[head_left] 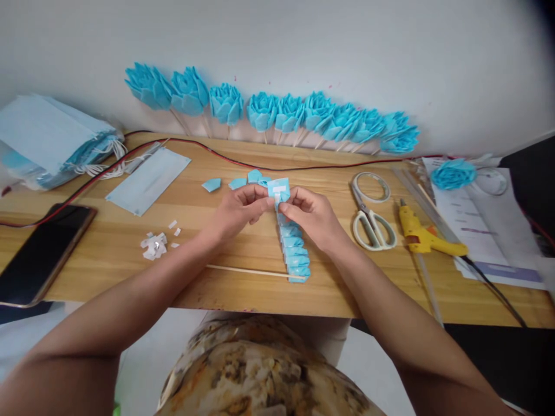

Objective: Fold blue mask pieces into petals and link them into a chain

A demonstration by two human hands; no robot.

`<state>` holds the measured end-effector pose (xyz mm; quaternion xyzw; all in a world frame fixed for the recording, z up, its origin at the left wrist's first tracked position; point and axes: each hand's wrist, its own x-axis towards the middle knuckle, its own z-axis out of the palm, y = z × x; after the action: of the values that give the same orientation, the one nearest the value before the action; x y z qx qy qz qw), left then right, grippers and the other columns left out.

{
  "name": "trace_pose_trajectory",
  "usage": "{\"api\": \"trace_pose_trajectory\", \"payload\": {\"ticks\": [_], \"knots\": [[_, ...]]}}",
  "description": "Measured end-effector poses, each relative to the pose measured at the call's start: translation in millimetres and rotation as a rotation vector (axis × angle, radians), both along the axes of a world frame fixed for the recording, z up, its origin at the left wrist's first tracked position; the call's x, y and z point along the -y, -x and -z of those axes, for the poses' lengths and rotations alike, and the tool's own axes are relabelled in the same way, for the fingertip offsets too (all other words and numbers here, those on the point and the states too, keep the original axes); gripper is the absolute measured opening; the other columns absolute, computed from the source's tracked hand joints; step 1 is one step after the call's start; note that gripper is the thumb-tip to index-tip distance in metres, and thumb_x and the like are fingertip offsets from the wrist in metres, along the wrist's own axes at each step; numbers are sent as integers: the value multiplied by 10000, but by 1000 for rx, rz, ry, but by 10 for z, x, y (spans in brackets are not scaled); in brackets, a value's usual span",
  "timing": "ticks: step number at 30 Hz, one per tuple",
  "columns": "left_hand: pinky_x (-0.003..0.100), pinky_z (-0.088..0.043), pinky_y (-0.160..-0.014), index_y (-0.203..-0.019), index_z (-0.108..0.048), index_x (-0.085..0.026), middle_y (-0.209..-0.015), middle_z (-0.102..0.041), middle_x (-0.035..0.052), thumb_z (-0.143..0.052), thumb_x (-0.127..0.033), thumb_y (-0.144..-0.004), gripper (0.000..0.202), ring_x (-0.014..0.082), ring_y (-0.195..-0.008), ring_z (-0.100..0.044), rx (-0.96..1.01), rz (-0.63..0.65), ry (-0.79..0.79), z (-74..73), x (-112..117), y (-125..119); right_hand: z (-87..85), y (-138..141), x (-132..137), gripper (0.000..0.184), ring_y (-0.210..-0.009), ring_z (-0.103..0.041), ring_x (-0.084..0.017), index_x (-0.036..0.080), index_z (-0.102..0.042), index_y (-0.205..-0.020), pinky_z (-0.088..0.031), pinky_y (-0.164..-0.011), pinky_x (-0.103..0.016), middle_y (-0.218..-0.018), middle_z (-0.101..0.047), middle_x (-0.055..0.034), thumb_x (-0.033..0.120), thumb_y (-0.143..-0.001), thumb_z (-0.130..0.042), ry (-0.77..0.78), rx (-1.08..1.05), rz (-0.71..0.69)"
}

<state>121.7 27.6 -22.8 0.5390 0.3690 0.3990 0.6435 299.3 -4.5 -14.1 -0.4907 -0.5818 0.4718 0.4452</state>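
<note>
My left hand and my right hand meet over the middle of the wooden table, both pinching a small folded blue petal with a white strip on it. Below the petal a chain of overlapping blue petals runs toward me and ends at a thin wooden stick lying flat. Several loose blue petals lie just beyond my fingers.
A row of finished blue flowers on sticks leans against the wall. Scissors, a tape roll and a yellow glue gun lie right. Left are a phone, a flat mask, a mask stack, white scraps.
</note>
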Motion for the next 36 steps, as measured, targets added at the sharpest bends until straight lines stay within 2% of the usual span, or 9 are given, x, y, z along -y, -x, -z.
{"api": "trace_pose_trajectory", "payload": {"ticks": [5,8,12,17,19,22,27,31,36], "knots": [[212,-285,-471,-684,-566,-170,-542,-488,-61,-765,-348,-729,271,51,-472,-376,-50,-31,-48,-2,-19,12,-27,-15,11,157,-595,-459,-103,196,-577,-721,-361,-581,-263,-639,-548,35,314,-796,-647,37,-2,-5],[210,-283,-468,-689,-554,-172,-525,-478,-66,-754,-343,-742,268,50,-459,-377,-13,-43,3,-13,-8,3,-43,-16,21,160,-636,-513,-116,195,-622,-793,-400,-613,-270,-707,-607,13,350,-826,-640,59,-36,-16],[209,-285,-470,-710,-562,-171,-536,-489,-65,-784,-360,-722,292,50,-460,-392,71,-37,64,-9,2,-14,-31,3,21,210,-600,-457,-100,200,-571,-719,-358,-582,-260,-631,-525,40,358,-815,-671,6,-13,-33],[224,-283,-472,-701,-550,-184,-505,-460,-66,-776,-410,-745,323,64,-458,-377,25,1,36,12,-6,-2,0,5,13,245,-595,-432,-99,205,-530,-681,-326,-564,-261,-626,-514,38,363,-808,-667,5,30,23],[236,-278,-482,-682,-559,-182,-505,-446,-58,-729,-439,-794,328,71,-470,-360,-50,-44,-46,-15,11,5,6,-2,9,246,-598,-434,-103,207,-524,-674,-329,-568,-263,-624,-513,37,360,-806,-664,9,42,45],[247,-283,-513,-656,-577,-173,-561,-480,-37,-693,-385,-835,301,80,-523,-373,-171,-160,-304,-77,68,7,10,-6,4,253,-604,-447,-106,208,-512,-667,-340,-572,-263,-626,-515,37,357,-789,-677,15,29,72],[256,-347,-598,-844,-697,-183,-638,-548,-26,-651,-212,-856,56,102,-586,-446,-388,-213,-743,-97,124,9,17,5,5,260,-593,-435,-100,206,-504,-661,-323,-564,-262,-624,-494,41,348,-790,-679,1,26,52],[267,-378,-652,-888,-724,-197,-649,-562,-16,-619,-184,-876,107,122,-618,-488,-513,-210,-868,-58,93,29,32,3,6,272,-589,-425,-100,204,-504,-665,-316,-558,-262,-621,-479,42,370,-793,-677,-5,43,38],[269,-393,-660,-862,-730,-185,-667,-592,8,-597,-221,-916,148,136,-641,-517,-559,-198,-961,-51,79,42,41,-9,10,272,-609,-410,-100,204,-489,-666,-323,-571,-258,-633,-464,41,360,-807,-662,-39,104,32]]}}
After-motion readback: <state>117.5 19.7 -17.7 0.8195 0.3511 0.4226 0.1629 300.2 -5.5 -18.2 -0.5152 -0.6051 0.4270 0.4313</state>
